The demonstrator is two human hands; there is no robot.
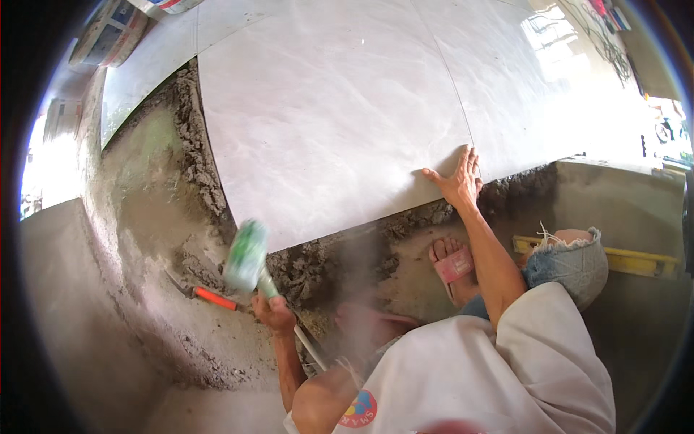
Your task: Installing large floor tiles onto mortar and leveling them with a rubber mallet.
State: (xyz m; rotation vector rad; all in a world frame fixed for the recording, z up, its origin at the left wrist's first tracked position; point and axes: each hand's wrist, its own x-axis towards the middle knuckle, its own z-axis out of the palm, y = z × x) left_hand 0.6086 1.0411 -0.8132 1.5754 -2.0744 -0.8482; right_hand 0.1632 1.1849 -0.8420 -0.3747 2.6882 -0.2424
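My left hand is wrapped round the handle of a mallet. The mallet head, green and whitish, is blurred and hangs by the near left corner of a large pale marbled tile. I cannot tell whether it touches the tile. My right hand lies on the tile's near edge with fingers spread, beside the seam with the neighbouring tile. Rough grey mortar shows along the tile's near and left edges. A trowel with an orange handle lies left of my left hand.
A yellow spirit level lies at the right, behind my knee. My sandalled foot rests on the ground near the mortar. A bucket stands at the far left. Cables lie at the far right. A low wall borders the left.
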